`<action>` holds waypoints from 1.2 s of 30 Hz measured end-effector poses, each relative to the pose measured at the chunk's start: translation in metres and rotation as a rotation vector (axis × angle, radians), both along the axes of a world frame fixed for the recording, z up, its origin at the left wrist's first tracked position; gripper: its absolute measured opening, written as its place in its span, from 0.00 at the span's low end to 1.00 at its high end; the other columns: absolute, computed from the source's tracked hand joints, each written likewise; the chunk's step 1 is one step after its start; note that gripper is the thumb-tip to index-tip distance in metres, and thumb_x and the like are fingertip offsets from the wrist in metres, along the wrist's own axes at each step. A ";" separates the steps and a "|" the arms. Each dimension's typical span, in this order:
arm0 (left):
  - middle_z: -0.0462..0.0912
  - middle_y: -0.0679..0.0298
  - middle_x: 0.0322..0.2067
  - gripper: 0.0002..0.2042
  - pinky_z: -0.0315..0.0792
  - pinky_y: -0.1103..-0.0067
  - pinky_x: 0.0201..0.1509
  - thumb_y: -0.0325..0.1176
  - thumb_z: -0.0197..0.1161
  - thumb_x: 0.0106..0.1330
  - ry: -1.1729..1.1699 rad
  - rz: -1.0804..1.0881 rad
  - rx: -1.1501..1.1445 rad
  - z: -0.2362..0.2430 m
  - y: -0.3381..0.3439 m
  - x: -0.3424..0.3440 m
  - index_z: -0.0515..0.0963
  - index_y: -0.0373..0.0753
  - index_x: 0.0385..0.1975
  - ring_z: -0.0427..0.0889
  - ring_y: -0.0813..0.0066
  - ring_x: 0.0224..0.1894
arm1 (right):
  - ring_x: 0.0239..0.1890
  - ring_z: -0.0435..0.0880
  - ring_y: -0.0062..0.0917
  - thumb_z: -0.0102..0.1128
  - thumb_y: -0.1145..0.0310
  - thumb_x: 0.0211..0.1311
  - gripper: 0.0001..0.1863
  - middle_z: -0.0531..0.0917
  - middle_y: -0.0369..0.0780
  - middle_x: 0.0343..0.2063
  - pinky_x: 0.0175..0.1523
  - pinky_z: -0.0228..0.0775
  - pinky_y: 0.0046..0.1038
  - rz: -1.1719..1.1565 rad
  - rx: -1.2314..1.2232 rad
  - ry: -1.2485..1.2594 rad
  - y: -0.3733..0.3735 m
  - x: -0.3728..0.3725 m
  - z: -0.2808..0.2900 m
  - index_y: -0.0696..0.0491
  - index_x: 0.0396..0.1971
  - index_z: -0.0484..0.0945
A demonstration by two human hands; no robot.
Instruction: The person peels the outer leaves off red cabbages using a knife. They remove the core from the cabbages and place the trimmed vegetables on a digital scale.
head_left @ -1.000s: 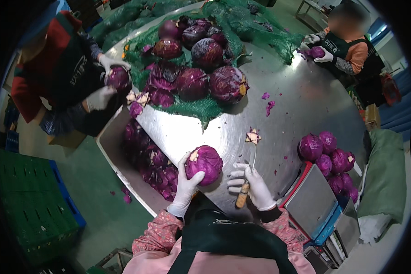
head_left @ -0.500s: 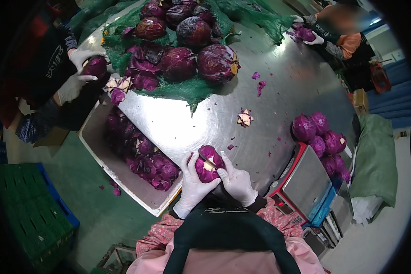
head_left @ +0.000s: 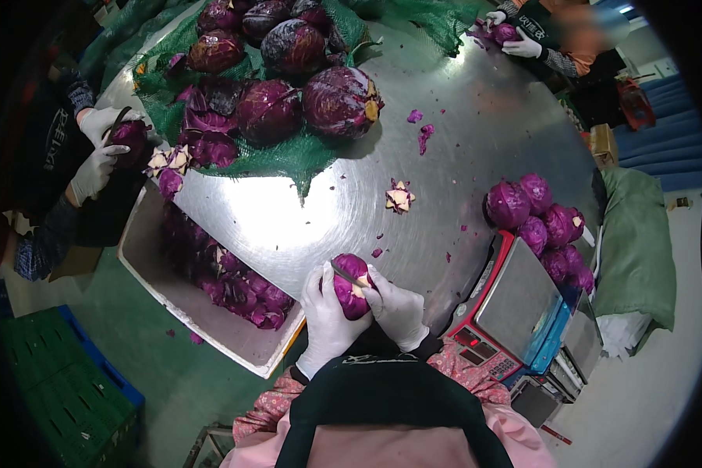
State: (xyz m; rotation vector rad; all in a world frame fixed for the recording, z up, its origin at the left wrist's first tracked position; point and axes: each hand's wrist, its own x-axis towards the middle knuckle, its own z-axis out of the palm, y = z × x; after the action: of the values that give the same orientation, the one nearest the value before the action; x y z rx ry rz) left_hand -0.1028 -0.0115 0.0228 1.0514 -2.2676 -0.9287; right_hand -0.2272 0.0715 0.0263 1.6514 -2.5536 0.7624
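Note:
In front of my apron I have a small red cabbage (head_left: pixel 352 304) with its pale cut stem showing. White-gloved, my left hand (head_left: pixel 325 327) is closed around its left side and supports it. My right hand (head_left: pixel 398 312), gloved too, is closed on a knife, its handle hidden in the fingers. The dark knife blade (head_left: pixel 345 273) lies across the top of the cabbage, next to the pale stem. Beyond, on the metal table, sits a cut-off pale stem piece (head_left: pixel 400 197) with purple edges.
Trimmed leaves fill a white bin (head_left: pixel 197 315) at left. Large red cabbages (head_left: pixel 269 111) lie on green netting (head_left: pixel 298 168). A red scale (head_left: pixel 515 292) stands right, before a cabbage pile (head_left: pixel 534 210). Co-workers' gloved hands (head_left: pixel 95 168) hold cabbages at far left and far right.
My view has shifted slightly, so the table things sit further left. In my hands the cabbage has turned, its pale stem now facing more to the right. The left co-worker's hands have shifted around their cabbage.

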 end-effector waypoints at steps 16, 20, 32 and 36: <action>0.68 0.45 0.55 0.46 0.65 0.54 0.59 0.44 0.76 0.40 -0.177 0.010 -0.159 0.016 0.000 -0.030 0.64 0.30 0.62 0.68 0.44 0.56 | 0.32 0.87 0.37 0.50 0.49 0.72 0.20 0.87 0.42 0.33 0.35 0.79 0.34 -0.211 0.131 -0.383 -0.003 -0.016 0.000 0.48 0.46 0.83; 0.68 0.45 0.54 0.47 0.64 0.53 0.60 0.45 0.76 0.40 -0.192 -0.022 -0.200 0.021 0.007 -0.030 0.64 0.30 0.62 0.67 0.42 0.57 | 0.35 0.87 0.40 0.42 0.54 0.76 0.22 0.87 0.44 0.38 0.37 0.80 0.37 -0.125 0.226 -0.273 -0.002 -0.061 -0.039 0.52 0.43 0.83; 0.53 0.45 0.65 0.56 0.63 0.59 0.71 0.40 0.81 0.44 0.108 -0.258 0.128 -0.018 -0.014 0.049 0.50 0.37 0.73 0.59 0.42 0.68 | 0.42 0.85 0.47 0.60 0.54 0.64 0.18 0.85 0.52 0.36 0.47 0.77 0.40 -0.306 -0.014 -0.558 -0.021 -0.043 -0.047 0.55 0.38 0.86; 0.48 0.45 0.69 0.57 0.58 0.61 0.74 0.38 0.80 0.45 0.054 -0.364 0.397 -0.001 -0.022 0.065 0.47 0.46 0.75 0.53 0.42 0.73 | 0.32 0.86 0.46 0.58 0.45 0.65 0.34 0.85 0.52 0.29 0.35 0.78 0.41 -0.399 0.231 -0.172 0.000 -0.096 -0.037 0.51 0.64 0.69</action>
State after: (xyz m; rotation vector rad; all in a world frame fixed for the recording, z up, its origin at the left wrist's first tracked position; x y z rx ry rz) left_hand -0.0376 -0.0339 0.0218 0.7562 -2.3267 -1.5863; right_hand -0.3237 0.0715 -0.0106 1.0908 -3.0509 0.6177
